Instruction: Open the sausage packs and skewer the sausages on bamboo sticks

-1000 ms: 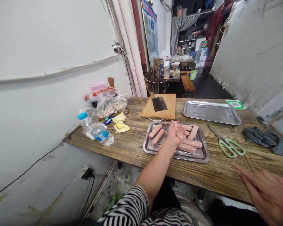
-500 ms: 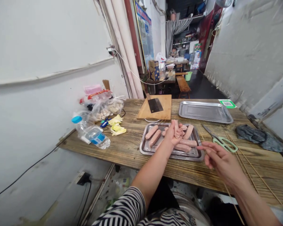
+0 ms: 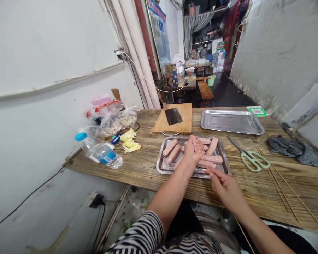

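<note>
Over the metal tray (image 3: 160,169), my left hand (image 3: 195,150) is closed around a sausage, which its fingers almost wholly hide. Several pale pink sausages (image 3: 174,154) lie in the tray around and under that hand. My right hand (image 3: 222,181), at the tray's front edge, pinches a long thin bamboo skewer (image 3: 244,233). One end of the skewer points up to the left fist; the other runs down past the table edge beneath my right forearm. Whether its tip is inside the sausage I cannot tell.
Green-handled scissors (image 3: 254,160) and loose skewers (image 3: 283,187) lie right of the tray. Behind are a cleaver (image 3: 174,116) on a cutting board (image 3: 186,118) and a second metal tray (image 3: 231,122). A water bottle (image 3: 107,155), leaves (image 3: 131,141) and plastic bags (image 3: 113,123) sit left.
My right hand has moved left from beside the scissors to the tray's front edge, bringing the skewer up to my left hand. The left fingers have closed further over the sausage.
</note>
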Motion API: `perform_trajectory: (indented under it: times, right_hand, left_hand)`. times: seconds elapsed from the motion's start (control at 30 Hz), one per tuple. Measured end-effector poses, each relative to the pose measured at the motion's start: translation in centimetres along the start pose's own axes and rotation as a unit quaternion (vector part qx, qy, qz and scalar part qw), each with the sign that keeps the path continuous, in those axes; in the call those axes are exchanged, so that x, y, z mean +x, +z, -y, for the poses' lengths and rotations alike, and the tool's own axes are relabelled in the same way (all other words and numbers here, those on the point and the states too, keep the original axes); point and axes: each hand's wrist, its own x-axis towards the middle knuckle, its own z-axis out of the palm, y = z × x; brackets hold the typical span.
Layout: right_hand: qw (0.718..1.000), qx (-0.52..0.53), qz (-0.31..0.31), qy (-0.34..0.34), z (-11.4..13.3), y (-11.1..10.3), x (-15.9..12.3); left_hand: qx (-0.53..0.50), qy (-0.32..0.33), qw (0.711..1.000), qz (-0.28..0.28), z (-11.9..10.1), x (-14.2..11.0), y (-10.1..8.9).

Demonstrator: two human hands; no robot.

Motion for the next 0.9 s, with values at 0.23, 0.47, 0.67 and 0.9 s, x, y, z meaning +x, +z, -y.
perform_trajectory:
  times: [0.23, 0.47, 0.67, 0.9]
  right_hand:
    - [0.998, -0.056, -0.019, -0.02, -0.02, -0.1, -0.26]
    - [0.997, -0.052, -0.032, -0.047, -0.21, 0.11, -0.05]
    - [0.997, -0.044, -0.04, -0.046, -0.04, 0.26, -0.31]
    - [0.998, -0.035, -0.036, -0.039, -0.08, 0.34, -0.37]
  left_hand:
    - [0.013, 0.053, 0.998, -0.006, 0.24, 0.05, 0.12]
    - [0.028, 0.066, 0.997, 0.034, 0.36, 0.71, -0.63]
    - [0.023, 0.075, 0.997, 0.028, 0.43, 0.55, -0.47]
    - [0.033, 0.078, 0.996, 0.028, 0.52, 0.26, -0.17]
